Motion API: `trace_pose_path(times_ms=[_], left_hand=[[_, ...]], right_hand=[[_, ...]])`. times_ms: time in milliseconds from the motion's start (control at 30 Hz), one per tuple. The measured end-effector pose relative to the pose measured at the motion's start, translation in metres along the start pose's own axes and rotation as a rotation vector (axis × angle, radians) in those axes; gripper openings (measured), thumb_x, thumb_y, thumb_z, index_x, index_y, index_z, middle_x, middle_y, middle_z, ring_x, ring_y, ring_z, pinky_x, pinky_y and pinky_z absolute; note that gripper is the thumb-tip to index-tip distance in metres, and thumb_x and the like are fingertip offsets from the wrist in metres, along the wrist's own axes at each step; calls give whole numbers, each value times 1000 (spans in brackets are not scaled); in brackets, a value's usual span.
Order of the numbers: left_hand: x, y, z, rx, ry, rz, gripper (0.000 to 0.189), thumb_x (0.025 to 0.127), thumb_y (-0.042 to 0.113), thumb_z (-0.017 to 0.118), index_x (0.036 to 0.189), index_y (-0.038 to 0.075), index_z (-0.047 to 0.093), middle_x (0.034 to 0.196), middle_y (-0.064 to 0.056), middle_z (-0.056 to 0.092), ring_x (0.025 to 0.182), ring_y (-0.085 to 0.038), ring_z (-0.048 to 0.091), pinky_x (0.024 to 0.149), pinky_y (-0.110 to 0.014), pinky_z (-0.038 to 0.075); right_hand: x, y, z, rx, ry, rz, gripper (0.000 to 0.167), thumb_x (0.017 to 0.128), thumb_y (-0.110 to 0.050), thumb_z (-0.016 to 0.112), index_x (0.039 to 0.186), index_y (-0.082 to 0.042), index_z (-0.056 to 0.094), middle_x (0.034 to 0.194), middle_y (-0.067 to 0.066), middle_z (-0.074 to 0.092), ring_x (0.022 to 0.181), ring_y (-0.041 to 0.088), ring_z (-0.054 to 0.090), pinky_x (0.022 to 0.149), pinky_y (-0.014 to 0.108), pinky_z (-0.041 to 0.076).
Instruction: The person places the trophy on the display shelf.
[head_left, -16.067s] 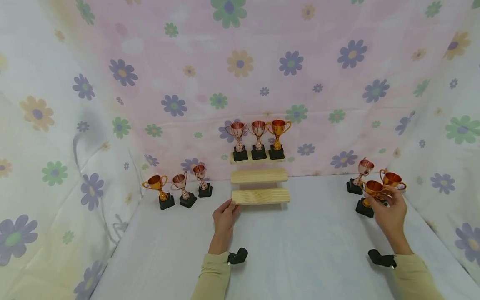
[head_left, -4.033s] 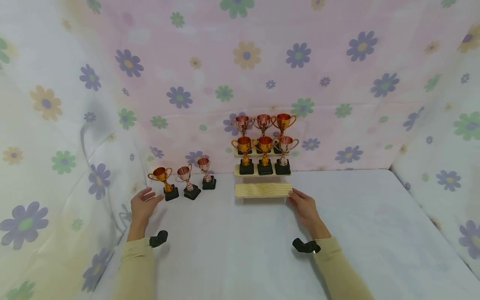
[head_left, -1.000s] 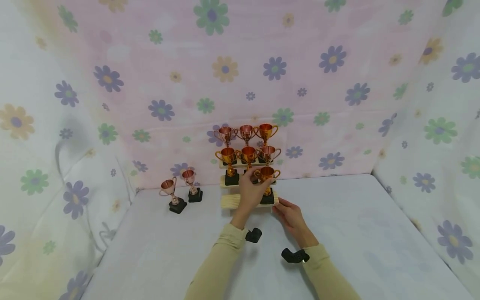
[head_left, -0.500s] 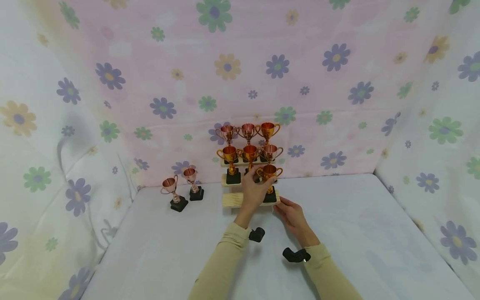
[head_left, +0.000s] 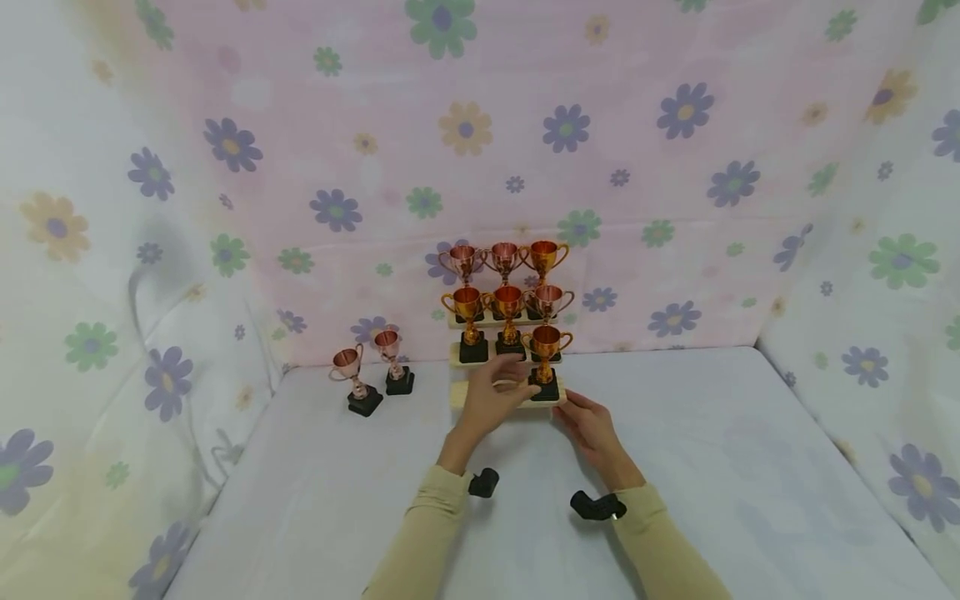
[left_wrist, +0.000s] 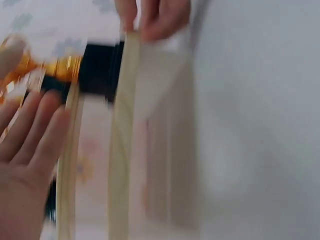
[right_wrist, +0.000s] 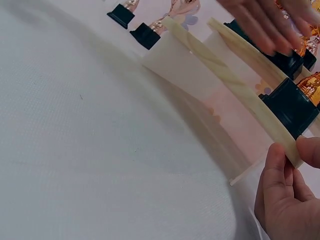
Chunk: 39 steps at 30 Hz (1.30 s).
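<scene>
On the right end of the bottom step of a three-tier wooden display stand (head_left: 467, 395) stands a gold trophy cup (head_left: 546, 340) on a black base. My left hand (head_left: 491, 400) is just left of it, fingers apart and holding nothing; in the left wrist view its fingers (left_wrist: 42, 125) look fairly straight. With thumb and fingers, my right hand (head_left: 592, 429) pinches the right end of that bottom step, as the right wrist view shows around the wooden edge (right_wrist: 235, 95). Three trophies fill the top step, and three more, including a gold trophy (head_left: 467, 302), the middle one.
Two rose-gold trophies, one in front (head_left: 349, 365) and one behind (head_left: 389, 343), stand on the white tabletop (head_left: 315, 500) left of the stand. A flower-print cloth (head_left: 637, 192) hangs behind and along both sides.
Earlier, three trophies stood at the left and the bottom step was bare. My left hand brought the gold one there, has now let go and drawn back left. My right hand keeps its pinch.
</scene>
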<state>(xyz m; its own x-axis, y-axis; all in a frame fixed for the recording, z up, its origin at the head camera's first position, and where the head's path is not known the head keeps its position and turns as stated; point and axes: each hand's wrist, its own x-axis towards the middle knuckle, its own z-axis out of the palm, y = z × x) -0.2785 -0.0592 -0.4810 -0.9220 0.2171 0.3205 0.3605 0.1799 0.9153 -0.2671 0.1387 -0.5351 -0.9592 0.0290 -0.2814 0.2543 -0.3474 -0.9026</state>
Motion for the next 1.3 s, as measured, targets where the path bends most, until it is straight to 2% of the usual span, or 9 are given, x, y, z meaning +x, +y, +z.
trace_pose_path(times_ms=[133, 233, 433, 533, 633, 767, 867, 1100, 1300], left_hand=[[-24, -11, -44, 63, -150, -76, 44, 88, 10, 81, 127, 0, 65, 113, -19, 71, 102, -28, 69, 89, -30, 61], [-43, -17, -82, 101, -165, -124, 41, 89, 11, 80, 125, -3, 66, 108, -19, 71, 98, -26, 69, 86, -25, 61], [-71, -22, -157, 231, -84, -230, 37, 92, 14, 77, 120, -7, 67, 97, -14, 69, 89, -17, 67, 72, -24, 61], [-81, -20, -187, 298, -33, -341, 38, 94, 12, 74, 122, -12, 64, 102, -19, 70, 88, -18, 67, 70, -26, 61], [-85, -15, -208, 361, 84, -469, 43, 95, 14, 72, 125, -14, 60, 110, -29, 69, 92, -28, 68, 70, -28, 60], [-82, -13, -222, 411, 255, -592, 62, 93, 21, 74, 137, -14, 50, 127, -35, 61, 111, -45, 63, 82, -43, 60], [-74, -17, -224, 405, 336, -603, 77, 91, 22, 76, 148, -11, 36, 139, -37, 51, 124, -49, 53, 97, -56, 53], [-50, -40, -209, 359, 535, -377, 85, 86, 14, 81, 151, -7, 31, 142, -32, 44, 128, -46, 45, 104, -56, 48], [-36, -53, -196, 296, 752, -183, 68, 83, 8, 85, 139, -7, 49, 131, -26, 55, 111, -30, 56, 76, -15, 48]], right_hand=[[-1, -2, 0, -8, -3, 17, 52, 104, -5, 55, 151, 10, 37, 153, 27, 42, 111, 13, 62, 92, 17, 57], [-2, -4, 1, -5, -7, 28, 54, 104, -4, 55, 152, 10, 35, 155, 28, 40, 123, 22, 57, 94, 18, 57], [0, -7, 1, -8, -6, 41, 53, 104, -4, 54, 152, 10, 35, 156, 27, 38, 133, 30, 49, 103, 24, 54], [1, -9, 1, -19, -3, 46, 53, 104, -4, 53, 152, 9, 35, 156, 26, 38, 131, 28, 51, 108, 28, 51], [1, -10, 0, -27, 5, 63, 52, 105, -5, 53, 152, 8, 36, 155, 25, 40, 130, 27, 51, 109, 30, 50], [1, -9, 0, -28, 4, 75, 51, 105, -5, 52, 152, 8, 37, 155, 25, 42, 130, 27, 52, 106, 28, 52], [2, -8, -2, -32, 2, 75, 51, 104, -5, 53, 151, 8, 38, 154, 25, 43, 125, 25, 55, 104, 27, 54], [3, -7, -4, -46, 6, 75, 50, 104, -6, 54, 151, 7, 40, 152, 24, 45, 115, 18, 61, 100, 25, 56], [4, -7, -2, -37, 2, 71, 51, 104, -5, 55, 151, 8, 40, 153, 26, 44, 121, 22, 59, 99, 25, 56]])
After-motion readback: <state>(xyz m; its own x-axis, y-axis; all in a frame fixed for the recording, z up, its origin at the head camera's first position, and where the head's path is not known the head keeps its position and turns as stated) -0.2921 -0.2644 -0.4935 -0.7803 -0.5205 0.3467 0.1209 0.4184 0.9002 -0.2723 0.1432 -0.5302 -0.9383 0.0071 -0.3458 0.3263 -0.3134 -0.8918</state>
